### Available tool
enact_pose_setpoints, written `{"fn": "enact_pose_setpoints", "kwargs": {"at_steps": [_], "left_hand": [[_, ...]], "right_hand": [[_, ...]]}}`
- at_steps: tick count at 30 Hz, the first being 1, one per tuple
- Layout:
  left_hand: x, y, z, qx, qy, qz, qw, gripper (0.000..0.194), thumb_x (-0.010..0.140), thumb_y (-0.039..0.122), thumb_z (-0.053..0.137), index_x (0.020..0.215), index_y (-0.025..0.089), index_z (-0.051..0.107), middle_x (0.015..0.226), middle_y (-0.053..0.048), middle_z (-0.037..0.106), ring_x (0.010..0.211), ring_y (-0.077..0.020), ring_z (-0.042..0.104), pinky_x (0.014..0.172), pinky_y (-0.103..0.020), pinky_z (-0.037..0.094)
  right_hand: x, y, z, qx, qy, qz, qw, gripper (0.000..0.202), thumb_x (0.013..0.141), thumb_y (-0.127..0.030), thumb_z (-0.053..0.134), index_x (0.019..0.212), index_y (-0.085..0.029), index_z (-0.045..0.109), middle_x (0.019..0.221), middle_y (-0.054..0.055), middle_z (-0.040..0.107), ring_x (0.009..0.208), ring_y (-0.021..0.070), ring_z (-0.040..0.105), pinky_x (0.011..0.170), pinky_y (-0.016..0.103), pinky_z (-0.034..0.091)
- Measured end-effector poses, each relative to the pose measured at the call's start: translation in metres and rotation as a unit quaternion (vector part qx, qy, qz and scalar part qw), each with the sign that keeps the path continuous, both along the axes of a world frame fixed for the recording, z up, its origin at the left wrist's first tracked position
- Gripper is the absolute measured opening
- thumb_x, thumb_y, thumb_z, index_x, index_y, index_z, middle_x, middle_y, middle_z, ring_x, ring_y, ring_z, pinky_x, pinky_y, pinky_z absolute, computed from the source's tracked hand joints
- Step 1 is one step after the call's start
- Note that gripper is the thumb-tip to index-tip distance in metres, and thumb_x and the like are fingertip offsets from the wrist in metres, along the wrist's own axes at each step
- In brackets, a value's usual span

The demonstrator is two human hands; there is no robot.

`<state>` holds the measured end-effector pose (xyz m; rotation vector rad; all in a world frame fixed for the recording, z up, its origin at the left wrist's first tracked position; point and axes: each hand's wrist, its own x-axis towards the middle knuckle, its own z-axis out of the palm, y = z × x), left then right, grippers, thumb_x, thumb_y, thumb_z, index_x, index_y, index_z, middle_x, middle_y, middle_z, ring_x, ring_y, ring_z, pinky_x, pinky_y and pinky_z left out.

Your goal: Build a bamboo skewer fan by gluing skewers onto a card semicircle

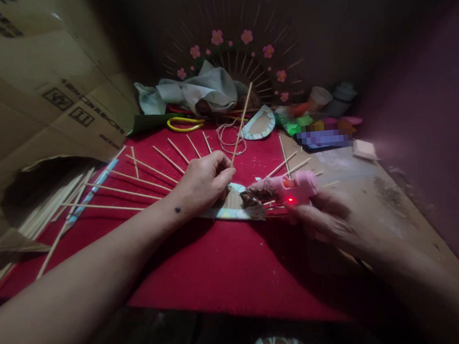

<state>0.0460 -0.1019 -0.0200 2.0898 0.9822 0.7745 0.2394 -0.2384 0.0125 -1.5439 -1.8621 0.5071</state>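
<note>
Between the thumb and fingers of my left hand [208, 179] is the lower end of a thin wooden stick [242, 124], which slants up and to the right. My right hand [329, 214] is wrapped round a pink glue gun [301, 186] with a red light lit; its dark, crusted front end points left. Under both hands lies a half-round base with a patterned pale blue edge [227, 213]. Thin sticks [135, 191] spread from it like a fan, to the left and the right. My left palm hides part of the base.
A red cloth [222, 269] covers the table. At the left, a cardboard box [46, 102] holds loose sticks. Behind are yellow-handled scissors [185, 124], a half-round piece [259, 124], white cloth [206, 88] and a flowered fan [246, 36]. A pale block [365, 150] sits at the right.
</note>
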Motion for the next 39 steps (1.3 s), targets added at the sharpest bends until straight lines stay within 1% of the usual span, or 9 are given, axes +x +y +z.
{"fn": "enact_pose_setpoints", "kwargs": {"at_steps": [2, 6, 9, 14, 18, 21, 26, 32, 39], "left_hand": [[0.0001, -0.0002, 0.0004, 0.001, 0.003, 0.000, 1.000, 0.010, 0.083, 0.022, 0.052, 0.074, 0.017, 0.054, 0.045, 0.006, 0.054, 0.041, -0.0079, 0.049, 0.047, -0.019, 0.036], [0.0001, -0.0002, 0.0010, 0.008, 0.011, 0.003, 1.000, 0.010, 0.082, 0.022, 0.053, 0.074, 0.017, 0.054, 0.046, 0.005, 0.054, 0.042, -0.0081, 0.049, 0.047, -0.019, 0.035], [0.0001, -0.0008, 0.0014, 0.011, 0.014, 0.007, 1.000, 0.010, 0.082, 0.021, 0.053, 0.073, 0.017, 0.054, 0.046, 0.005, 0.054, 0.042, -0.0082, 0.049, 0.047, -0.019, 0.035], [0.0001, -0.0024, 0.0027, 0.005, 0.010, 0.005, 1.000, 0.010, 0.083, 0.020, 0.052, 0.073, 0.017, 0.054, 0.045, 0.005, 0.054, 0.042, -0.0080, 0.049, 0.047, -0.019, 0.036], [0.0005, -0.0025, 0.0044, 0.004, 0.016, 0.005, 1.000, 0.009, 0.082, 0.020, 0.053, 0.074, 0.017, 0.054, 0.045, 0.005, 0.054, 0.042, -0.0080, 0.049, 0.047, -0.020, 0.036], [0.0009, -0.0026, 0.0051, 0.002, 0.019, 0.008, 1.000, 0.009, 0.082, 0.020, 0.052, 0.074, 0.017, 0.054, 0.045, 0.005, 0.054, 0.041, -0.0080, 0.048, 0.046, -0.020, 0.036], [0.0007, -0.0036, 0.0046, -0.015, 0.015, 0.004, 1.000, 0.010, 0.083, 0.021, 0.052, 0.074, 0.017, 0.054, 0.045, 0.005, 0.053, 0.041, -0.0084, 0.048, 0.047, -0.020, 0.036], [0.0004, -0.0039, 0.0048, -0.003, 0.016, 0.008, 1.000, 0.010, 0.083, 0.022, 0.053, 0.074, 0.017, 0.054, 0.047, 0.004, 0.054, 0.043, -0.0088, 0.048, 0.049, -0.021, 0.036], [-0.0003, -0.0006, -0.0006, -0.009, 0.002, -0.001, 1.000, 0.013, 0.082, 0.025, 0.054, 0.072, 0.017, 0.053, 0.047, 0.004, 0.054, 0.042, -0.0085, 0.048, 0.044, -0.019, 0.034]], "right_hand": [[0.0001, 0.0005, 0.0004, -0.003, 0.009, 0.008, 1.000, 0.024, 0.091, -0.027, 0.047, 0.099, -0.023, 0.070, 0.074, 0.003, 0.068, 0.060, 0.0153, 0.060, 0.051, 0.024, 0.045], [0.0025, 0.0009, 0.0012, 0.010, -0.001, -0.024, 1.000, 0.022, 0.090, -0.031, 0.050, 0.092, -0.023, 0.070, 0.052, -0.001, 0.053, 0.046, 0.0129, 0.048, 0.043, 0.023, 0.038], [0.0048, 0.0005, 0.0004, -0.010, -0.013, -0.042, 0.999, 0.026, 0.091, -0.035, 0.050, 0.083, -0.022, 0.070, 0.051, -0.001, 0.051, 0.045, 0.0122, 0.045, 0.041, 0.023, 0.035], [0.0056, 0.0002, 0.0008, -0.010, -0.041, -0.045, 0.998, 0.030, 0.092, -0.040, 0.046, 0.092, -0.023, 0.071, 0.054, 0.000, 0.054, 0.048, 0.0130, 0.047, 0.043, 0.024, 0.035], [0.0056, -0.0001, 0.0024, 0.001, -0.074, -0.043, 0.996, 0.032, 0.093, -0.038, 0.043, 0.086, -0.022, 0.071, 0.058, 0.001, 0.058, 0.053, 0.0137, 0.052, 0.046, 0.023, 0.038], [0.0059, -0.0004, 0.0034, 0.004, -0.056, -0.034, 0.998, 0.030, 0.092, -0.035, 0.044, 0.084, -0.023, 0.070, 0.063, 0.001, 0.061, 0.058, 0.0145, 0.056, 0.050, 0.024, 0.042], [0.0022, 0.0007, 0.0058, 0.025, -0.057, -0.011, 0.998, 0.024, 0.090, -0.030, 0.047, 0.086, -0.025, 0.070, 0.059, 0.002, 0.059, 0.061, 0.0178, 0.059, 0.053, 0.026, 0.045], [-0.0015, 0.0024, 0.0075, 0.052, -0.085, -0.004, 0.995, 0.028, 0.090, -0.027, 0.045, 0.078, -0.025, 0.070, 0.053, 0.001, 0.055, 0.059, 0.0180, 0.059, 0.052, 0.027, 0.044], [0.0037, 0.0008, 0.0076, 0.022, -0.030, -0.013, 0.999, 0.028, 0.092, -0.031, 0.047, 0.107, -0.026, 0.070, 0.068, 0.002, 0.065, 0.067, 0.0185, 0.064, 0.056, 0.026, 0.049]]}}
